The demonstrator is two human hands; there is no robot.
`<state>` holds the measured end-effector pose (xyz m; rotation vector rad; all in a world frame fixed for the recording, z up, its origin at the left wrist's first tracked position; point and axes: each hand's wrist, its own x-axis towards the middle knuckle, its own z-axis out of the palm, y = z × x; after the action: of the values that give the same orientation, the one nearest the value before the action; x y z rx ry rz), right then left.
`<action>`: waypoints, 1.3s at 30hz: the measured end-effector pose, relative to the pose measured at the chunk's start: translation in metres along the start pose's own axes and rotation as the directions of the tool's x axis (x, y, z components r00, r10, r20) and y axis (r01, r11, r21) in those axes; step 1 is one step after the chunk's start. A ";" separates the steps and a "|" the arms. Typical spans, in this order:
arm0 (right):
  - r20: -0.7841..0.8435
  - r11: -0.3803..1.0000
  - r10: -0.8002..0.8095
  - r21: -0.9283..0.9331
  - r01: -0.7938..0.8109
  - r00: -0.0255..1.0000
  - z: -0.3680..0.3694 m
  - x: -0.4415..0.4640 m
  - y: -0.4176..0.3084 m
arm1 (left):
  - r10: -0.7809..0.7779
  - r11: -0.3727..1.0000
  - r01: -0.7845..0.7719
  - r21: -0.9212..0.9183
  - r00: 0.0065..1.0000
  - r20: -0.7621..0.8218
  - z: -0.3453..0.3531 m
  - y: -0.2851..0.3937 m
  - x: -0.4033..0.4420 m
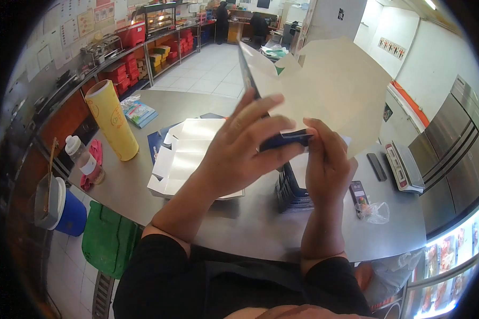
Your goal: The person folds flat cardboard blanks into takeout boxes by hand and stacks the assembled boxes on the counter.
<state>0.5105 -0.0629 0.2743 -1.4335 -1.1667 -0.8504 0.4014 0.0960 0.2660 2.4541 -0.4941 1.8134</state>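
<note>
Both hands work on a partly folded cardboard box [346,85], raised above the table, with its cream inside facing me and dark blue outer side at the edges. My right hand [330,165] pinches its near corner between thumb and fingers. My left hand [250,143] is on the box's left side, fingers bent around a dark blue flap and slightly blurred. Below my hands stands a stack of dark folded cardboard [292,194], partly hidden by my right hand. Left of it lie open white-lined boxes [189,154], partly covered by my left forearm.
On the steel table [223,228] stand a yellow roll [112,119], a spray bottle [85,159], and a blue packet [139,112]. To the right are a phone [359,198], a plastic bag [378,212] and a scale [404,167]. A green bin [109,236] stands at left.
</note>
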 end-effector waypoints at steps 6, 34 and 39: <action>0.082 0.848 0.277 0.448 -0.283 0.957 -0.009 -0.003 0.006 | -0.512 0.773 0.325 -0.545 0.827 -0.233 0.006 -0.005 0.001; 0.050 0.611 -0.131 0.790 0.041 0.990 -0.018 -0.005 0.014 | -0.026 0.967 0.088 -0.239 0.967 0.254 -0.033 0.017 0.015; 0.088 0.728 0.030 0.681 -0.082 0.996 -0.016 0.004 0.004 | -0.039 0.983 0.115 -0.142 0.893 0.448 -0.041 0.037 0.018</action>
<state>0.5172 -0.0781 0.2796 -0.8697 -1.3008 -0.2532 0.3579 0.0661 0.2901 2.7187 -0.5319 1.1191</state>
